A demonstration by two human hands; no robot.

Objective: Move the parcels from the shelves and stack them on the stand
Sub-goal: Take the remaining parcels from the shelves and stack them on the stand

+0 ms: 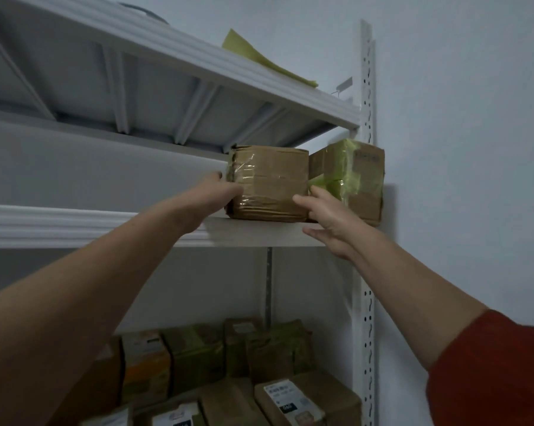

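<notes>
Fingers of the left hand (225, 195) vanish behind the taped parcel (270, 182) — the lower parcels (305, 398) blur, labels unreadable, cut off below.

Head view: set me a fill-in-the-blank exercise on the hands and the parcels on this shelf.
1. The left hand grips the brown parcel at its ____ end.
2. The second parcel beside it carries ____ tape.
3. The right hand has straight fingers and holds ____.
Missing words: left; green; nothing.
</notes>
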